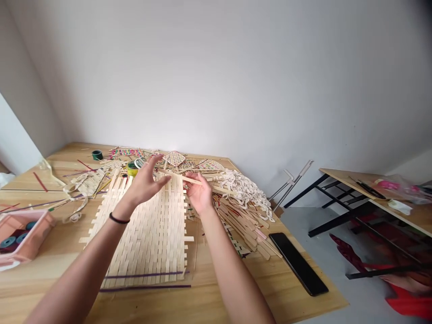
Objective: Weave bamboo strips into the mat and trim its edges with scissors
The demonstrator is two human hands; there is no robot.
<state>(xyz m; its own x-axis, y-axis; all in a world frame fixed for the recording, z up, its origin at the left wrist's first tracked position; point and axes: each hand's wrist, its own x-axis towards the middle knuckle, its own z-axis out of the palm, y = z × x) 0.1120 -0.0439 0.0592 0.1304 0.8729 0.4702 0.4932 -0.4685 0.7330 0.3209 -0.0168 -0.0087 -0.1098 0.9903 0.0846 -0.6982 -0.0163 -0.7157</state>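
A large woven mat of pale flat strips (pixel 145 234) lies on the wooden table, two dark purple strips across its near end. My left hand (pixel 146 182), a black band at its wrist, is raised above the mat's far part with its fingers spread. Just beyond the mat's far right corner, my right hand (pixel 199 191) is palm up, its fingers curled round a pale flat strip (pixel 180 176). That strip reaches left toward my left hand's fingertips, which do not close on it.
Loose strips (pixel 236 220) and a white curly bundle (pixel 248 193) lie right of the mat. A black phone (pixel 299 263) rests near the right edge. At left is a pink bin (pixel 37 234); tape rolls (pixel 97 155) and small woven pieces (pixel 174 158) lie farther back.
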